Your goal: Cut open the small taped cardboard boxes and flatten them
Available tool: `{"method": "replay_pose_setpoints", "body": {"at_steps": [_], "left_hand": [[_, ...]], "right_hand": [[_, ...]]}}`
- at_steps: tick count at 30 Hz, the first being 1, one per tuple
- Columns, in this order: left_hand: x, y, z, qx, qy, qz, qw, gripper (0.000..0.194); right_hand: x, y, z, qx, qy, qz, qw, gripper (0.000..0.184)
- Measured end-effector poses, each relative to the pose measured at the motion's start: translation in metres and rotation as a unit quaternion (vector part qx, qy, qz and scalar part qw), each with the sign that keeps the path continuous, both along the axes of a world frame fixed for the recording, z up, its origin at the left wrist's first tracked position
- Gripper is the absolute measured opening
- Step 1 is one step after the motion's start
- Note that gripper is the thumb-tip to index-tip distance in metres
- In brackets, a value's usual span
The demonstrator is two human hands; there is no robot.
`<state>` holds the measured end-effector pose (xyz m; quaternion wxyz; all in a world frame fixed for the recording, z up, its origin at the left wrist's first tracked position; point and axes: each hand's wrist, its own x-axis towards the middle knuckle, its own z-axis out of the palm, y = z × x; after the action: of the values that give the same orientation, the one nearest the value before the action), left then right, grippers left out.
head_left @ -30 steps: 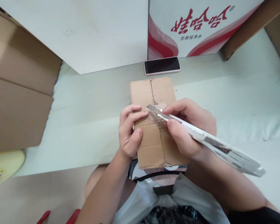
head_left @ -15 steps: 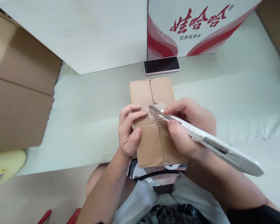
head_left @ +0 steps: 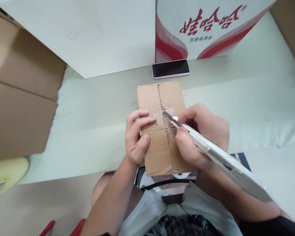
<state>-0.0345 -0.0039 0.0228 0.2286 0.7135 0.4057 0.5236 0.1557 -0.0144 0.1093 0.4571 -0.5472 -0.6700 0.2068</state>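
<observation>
A small brown cardboard box lies in front of me, its lengthwise seam facing up with clear tape across the middle. My left hand grips the box by its left side, fingers on the top face. Between the thumb and fingers of my right hand is a white utility knife with its blade out. The blade tip is at the taped part of the seam; whether it goes into the tape I cannot tell. The knife's rear end points toward the lower right.
Beyond the box lies a smartphone, in front of a white carton with red print and a plain white box. Large brown cartons stand at left, above a yellow object. The pale green covered surface has a front edge near my lap.
The knife tip has moved slightly right, from left of the seam onto it. The knife's rear end has swung down and left. My left hand and the box are nearly still.
</observation>
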Motion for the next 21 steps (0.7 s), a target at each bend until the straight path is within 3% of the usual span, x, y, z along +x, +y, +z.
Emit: {"method": "replay_pose_setpoints", "body": {"at_steps": [10,21], "left_hand": [[-0.001,-0.0014,-0.0003,-0.012,0.011,0.005,1.0,0.042],[0.0004,-0.0009,-0.0001,-0.006,-0.002,0.0,1.0,0.039]], "right_hand": [[-0.0016,0.0011,0.0016,-0.027,-0.006,0.008,1.0,0.015],[0.0051,0.0039,0.0021,-0.007,0.022,0.056,0.998,0.017]]}}
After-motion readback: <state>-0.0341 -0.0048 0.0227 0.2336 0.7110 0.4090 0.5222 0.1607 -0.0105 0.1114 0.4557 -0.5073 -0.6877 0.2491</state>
